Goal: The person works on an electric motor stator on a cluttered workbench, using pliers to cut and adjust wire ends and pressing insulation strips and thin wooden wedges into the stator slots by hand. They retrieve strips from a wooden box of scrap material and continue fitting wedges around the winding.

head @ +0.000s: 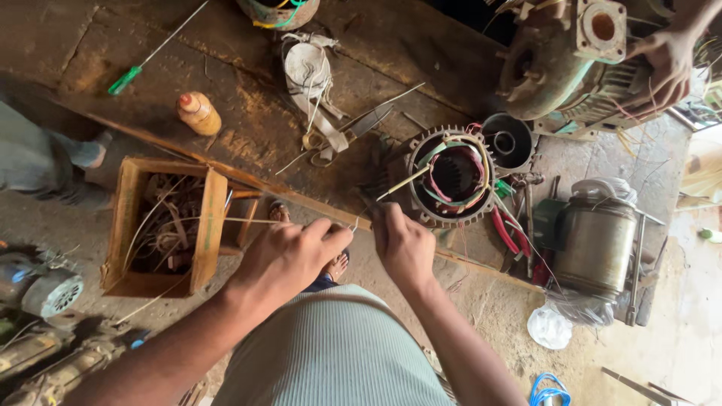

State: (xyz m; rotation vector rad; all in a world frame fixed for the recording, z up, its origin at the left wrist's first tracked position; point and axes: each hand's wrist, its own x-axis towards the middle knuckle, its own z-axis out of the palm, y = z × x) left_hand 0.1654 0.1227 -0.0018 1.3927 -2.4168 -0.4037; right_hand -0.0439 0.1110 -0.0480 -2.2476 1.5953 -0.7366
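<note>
Motor stator: round finned housing w/ coloured windings inside, lying on workbench edge, just ahead of right hand. Thin strip sticks out of bore.

Left hand: fingers clenched, pinching thin wire.

Right hand: fingers closed on dark tool, beside stator.

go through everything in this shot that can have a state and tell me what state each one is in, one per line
Left hand: closed, pinching a thin wire.
Right hand: fist closed on a tool, kind unclear.
Motor stator: open, windings exposed.
Wooden box: open, holds scrap strips.
Small bottle: lying on its side, red cap on.
Green-handled screwdriver: lying flat, untouched.
Scissors: lying flat.
Another person's hand: resting on a pump motor.
</note>
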